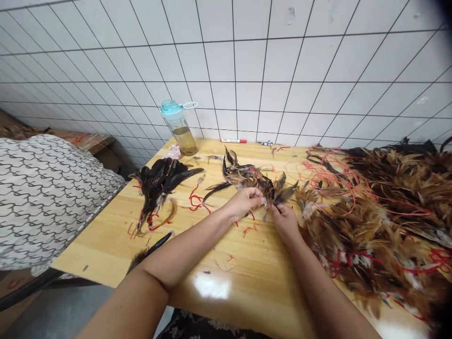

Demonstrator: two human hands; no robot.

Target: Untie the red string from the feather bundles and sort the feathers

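Both of my hands meet over the wooden table [212,245], around a small bunch of brown and black feathers [273,190]. My left hand [247,201] pinches the quill end of the bunch from the left, thumb and forefinger together. From the right, my right hand [284,217] grips the base of the same feathers with curled fingers. A loose pile of dark and brown feathers [243,175] lies just behind my hands. Short bits of red string [250,229] are scattered on the wood in front of them.
A large heap of brown feathers [356,221] covers the right side, with tangled red string [332,176] on it. Black feathers [158,186] lie at left. A water bottle [181,134] and a red marker [233,141] stand and lie by the tiled wall [243,61]. Patterned cloth [52,197] is far left.
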